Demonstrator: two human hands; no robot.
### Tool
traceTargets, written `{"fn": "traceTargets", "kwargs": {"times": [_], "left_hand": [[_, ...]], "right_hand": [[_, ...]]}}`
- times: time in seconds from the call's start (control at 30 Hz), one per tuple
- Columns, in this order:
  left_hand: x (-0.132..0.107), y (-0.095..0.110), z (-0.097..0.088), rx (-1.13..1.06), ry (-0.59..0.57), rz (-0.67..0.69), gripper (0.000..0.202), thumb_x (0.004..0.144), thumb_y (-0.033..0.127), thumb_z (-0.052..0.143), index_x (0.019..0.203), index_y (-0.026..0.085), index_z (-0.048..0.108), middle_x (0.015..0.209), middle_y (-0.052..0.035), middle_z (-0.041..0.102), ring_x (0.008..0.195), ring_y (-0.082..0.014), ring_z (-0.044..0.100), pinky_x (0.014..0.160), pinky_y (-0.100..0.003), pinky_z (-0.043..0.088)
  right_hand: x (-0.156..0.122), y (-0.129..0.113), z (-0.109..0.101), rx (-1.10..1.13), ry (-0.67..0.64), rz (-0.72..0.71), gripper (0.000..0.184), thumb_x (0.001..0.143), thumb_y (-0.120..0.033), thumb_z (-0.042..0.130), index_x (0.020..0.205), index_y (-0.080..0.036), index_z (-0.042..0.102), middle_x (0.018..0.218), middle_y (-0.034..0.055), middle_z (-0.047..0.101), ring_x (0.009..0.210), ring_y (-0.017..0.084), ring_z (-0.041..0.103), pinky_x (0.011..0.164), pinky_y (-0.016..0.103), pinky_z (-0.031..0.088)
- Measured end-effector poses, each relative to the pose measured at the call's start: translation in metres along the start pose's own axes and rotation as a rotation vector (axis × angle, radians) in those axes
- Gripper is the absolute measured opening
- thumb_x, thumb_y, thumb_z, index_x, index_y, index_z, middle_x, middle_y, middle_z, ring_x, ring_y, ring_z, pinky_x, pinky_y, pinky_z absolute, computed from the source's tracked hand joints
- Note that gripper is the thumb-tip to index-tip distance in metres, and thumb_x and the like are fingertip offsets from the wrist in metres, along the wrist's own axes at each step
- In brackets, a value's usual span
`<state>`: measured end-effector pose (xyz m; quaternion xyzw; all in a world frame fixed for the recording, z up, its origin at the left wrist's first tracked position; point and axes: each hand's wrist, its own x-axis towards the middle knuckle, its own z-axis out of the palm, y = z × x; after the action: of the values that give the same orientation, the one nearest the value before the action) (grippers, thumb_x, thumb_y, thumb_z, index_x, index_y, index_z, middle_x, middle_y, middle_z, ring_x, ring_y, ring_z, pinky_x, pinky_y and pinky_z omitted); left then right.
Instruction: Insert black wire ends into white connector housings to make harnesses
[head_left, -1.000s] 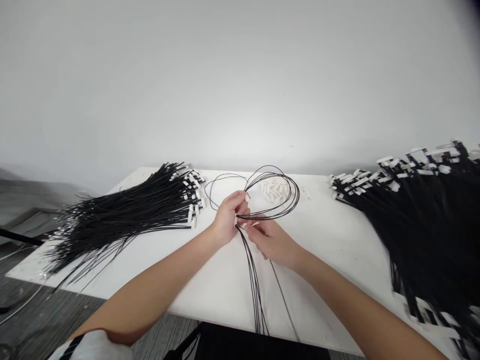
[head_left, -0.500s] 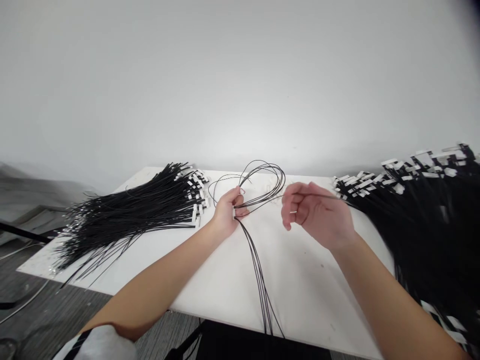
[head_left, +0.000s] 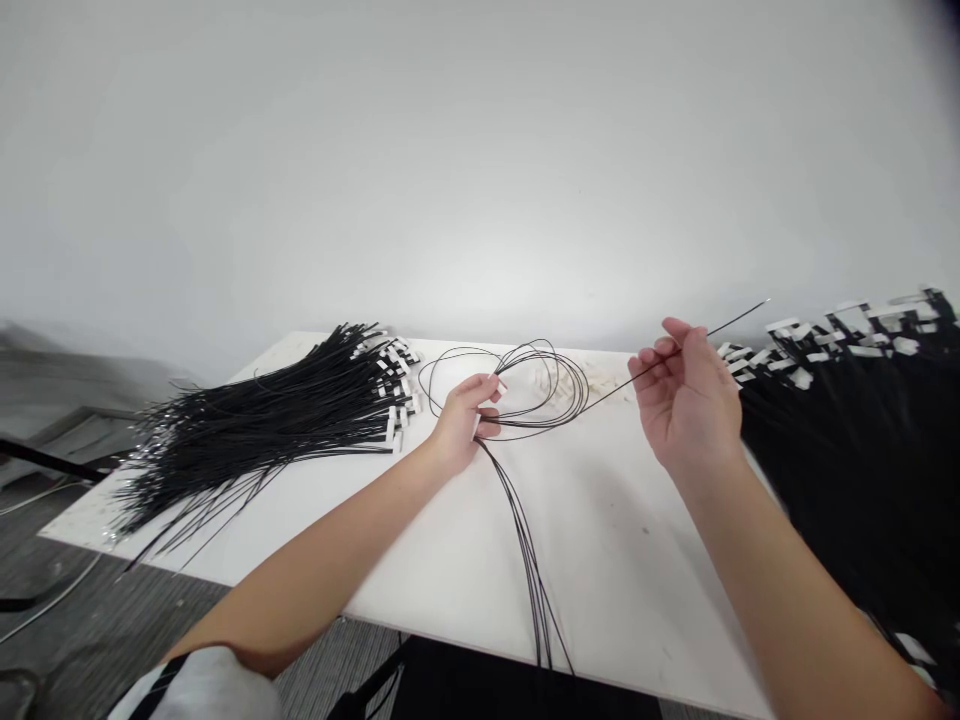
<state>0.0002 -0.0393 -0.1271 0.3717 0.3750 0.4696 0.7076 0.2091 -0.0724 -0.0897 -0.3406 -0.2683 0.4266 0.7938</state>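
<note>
The bundle of black wires (head_left: 525, 423) is gripped in the left hand (head_left: 461, 420), thumb and fingers closed around it, above the middle of the worktop (head_left: 637, 610). A small white piece (head_left: 502, 386) is held at the thumb tip, and another white piece (head_left: 476, 426) is seen at the lower fingers, where the wires are gathered.

By the right hand (head_left: 686, 395), a single wire (head_left: 611, 393) is pinched between thumb and fingers; the other fingers are loosely curved, palm turned up. The wire is drawn out from the loops, its tip left pointing up and to the right.

Wide loops are formed beyond the left hand, while the loose ends (head_left: 529, 560) are hung down toward the worktop's front edge. Behind the loops, small pale pieces (head_left: 559, 385) are scattered.

Farther out, a pile of black wires (head_left: 262, 420) with white connectors is laid on the left; a larger dark pile (head_left: 847, 470), also white-tipped, is partly hidden by the right forearm. The worktop is backed by a plain wall (head_left: 480, 180).
</note>
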Motion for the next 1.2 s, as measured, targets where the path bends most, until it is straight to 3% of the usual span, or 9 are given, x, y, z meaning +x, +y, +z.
{"fn": "traceTargets", "kwargs": {"times": [0.17, 0.3, 0.47, 0.77, 1.0, 1.2], "left_hand": [[-0.003, 0.000, 0.004, 0.151, -0.100, 0.008, 0.028, 0.073, 0.041, 0.060, 0.077, 0.015, 0.053, 0.083, -0.0004, 0.045, 0.044, 0.0006, 0.027, 0.036, -0.014, 0.013], [-0.005, 0.001, 0.007, 0.192, -0.158, 0.015, 0.028, 0.075, 0.043, 0.057, 0.081, 0.016, 0.053, 0.082, -0.0002, 0.044, 0.045, -0.0001, 0.027, 0.036, -0.013, 0.014], [-0.007, 0.003, 0.008, 0.139, -0.239, -0.016, 0.026, 0.075, 0.042, 0.058, 0.082, 0.017, 0.052, 0.078, 0.0006, 0.041, 0.045, -0.0005, 0.026, 0.036, -0.013, 0.014], [-0.010, 0.004, 0.010, 0.061, -0.287, -0.084, 0.026, 0.074, 0.041, 0.061, 0.079, 0.017, 0.051, 0.072, 0.0004, 0.040, 0.046, -0.0014, 0.026, 0.036, -0.011, 0.015], [-0.011, 0.004, 0.010, 0.037, -0.298, -0.110, 0.024, 0.074, 0.038, 0.061, 0.079, 0.016, 0.051, 0.068, 0.0005, 0.039, 0.047, -0.0020, 0.028, 0.036, -0.011, 0.015], [-0.012, 0.003, 0.010, 0.041, -0.271, -0.111, 0.025, 0.073, 0.037, 0.062, 0.078, 0.015, 0.053, 0.067, 0.0000, 0.039, 0.047, -0.0022, 0.029, 0.036, -0.012, 0.015]], "right_hand": [[-0.016, 0.007, 0.005, -0.252, -0.299, 0.187, 0.042, 0.072, -0.036, 0.065, 0.112, -0.025, 0.057, 0.058, -0.0055, 0.044, 0.044, 0.004, 0.041, 0.039, 0.017, 0.035], [-0.031, 0.015, 0.009, -0.570, -0.441, 0.183, 0.031, 0.073, -0.036, 0.062, 0.098, -0.018, 0.065, 0.060, -0.0016, 0.049, 0.046, 0.005, 0.041, 0.042, 0.020, 0.033], [-0.038, 0.016, 0.011, -0.800, -0.404, -0.037, 0.019, 0.071, -0.033, 0.063, 0.080, -0.017, 0.068, 0.061, 0.0001, 0.049, 0.054, 0.007, 0.036, 0.050, 0.022, 0.033], [-0.037, 0.017, 0.008, -0.815, -0.377, -0.097, 0.011, 0.069, -0.027, 0.063, 0.074, -0.017, 0.064, 0.056, -0.0027, 0.037, 0.053, 0.007, 0.030, 0.049, 0.022, 0.028], [-0.038, 0.018, 0.009, -0.851, -0.398, -0.153, 0.010, 0.070, -0.026, 0.062, 0.073, -0.017, 0.064, 0.056, -0.0027, 0.038, 0.052, 0.006, 0.030, 0.050, 0.022, 0.029], [-0.037, 0.020, 0.008, -0.899, -0.460, -0.353, 0.008, 0.073, -0.024, 0.059, 0.074, -0.018, 0.064, 0.056, -0.0024, 0.037, 0.052, 0.007, 0.032, 0.049, 0.022, 0.030]]}}
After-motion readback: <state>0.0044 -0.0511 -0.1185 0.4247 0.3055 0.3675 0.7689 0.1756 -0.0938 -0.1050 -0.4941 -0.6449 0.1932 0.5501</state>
